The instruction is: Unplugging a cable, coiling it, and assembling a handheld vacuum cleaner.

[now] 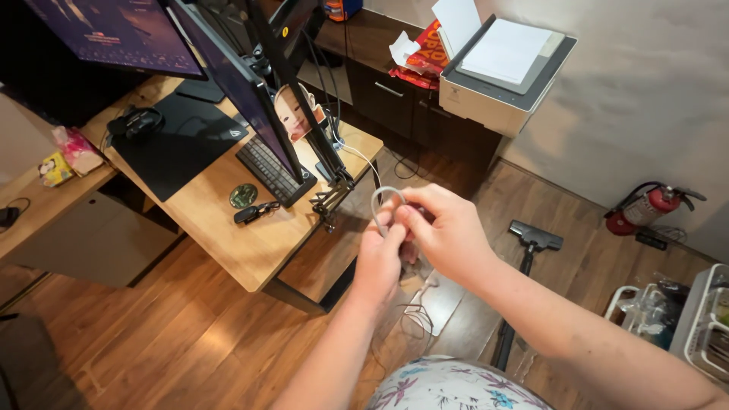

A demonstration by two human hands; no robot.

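A white cable (382, 199) is pinched in a loop by the left hand (380, 258) and right hand (444, 231), both closed on it above the floor (190, 334) beside the bench (228, 228); coiling appears under way, and a further even loop seems called for.

Cable (385, 199): white/grey. Table (220, 220): light wood grain. Floor (152, 334): dk brown planks. Mouse mat (175, 144): black. Printer (505, 72): white w/ grey top. Extinguisher (645, 209): red. Garment (448, 387): white, blue/purple floral print.

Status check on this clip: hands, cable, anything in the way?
Left hand and right hand both pinching white cable, bent into a loop. Held above floor beside wooden desk. Nothing obstructing.
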